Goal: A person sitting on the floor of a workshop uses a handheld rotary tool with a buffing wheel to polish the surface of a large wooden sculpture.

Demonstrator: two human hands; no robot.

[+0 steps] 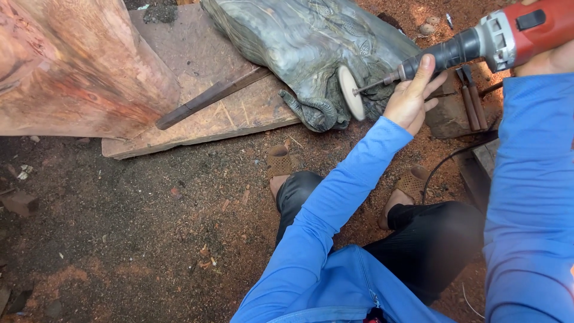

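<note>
Grey carved wood figure (311, 48) lying on plank (197, 107), white buffing disc (350, 93) touching its lower right edge. Left hand (412, 96) just right of disc, thumb and fingers loosely bracing black nose of rotary tool (478, 42). Right hand (553, 60) clamped on tool's red body, top right.

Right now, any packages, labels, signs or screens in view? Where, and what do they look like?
None legible or clear in this view.
Nearest candidate: black rectangular patch, probably a switch rather than a label, on the red body of the power tool, top right, by the right hand.
</note>
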